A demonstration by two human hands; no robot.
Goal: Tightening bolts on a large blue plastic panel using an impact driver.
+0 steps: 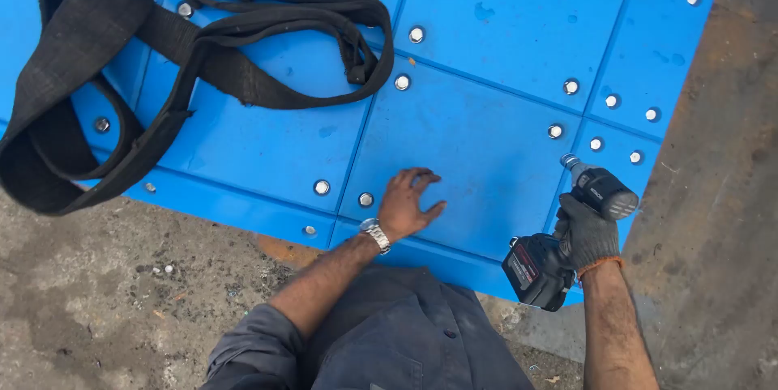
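Observation:
My left hand [409, 202], bare with a metal wristwatch, rests flat with fingers spread on a blue panel [470, 139]. My right hand [585, 234], in a dark glove with an orange cuff, grips a black cordless impact driver [567, 232]. The driver's socket tip points at the panel near a silver bolt head [596, 144]. Several silver bolts [403, 82] sit in rows along the seams between the blue panels.
A black webbing lifting sling [162, 58] lies looped across the panels at the upper left. Dirty concrete ground [121, 293] runs along the near edge, and a rusty brown surface [713, 196] borders the right side.

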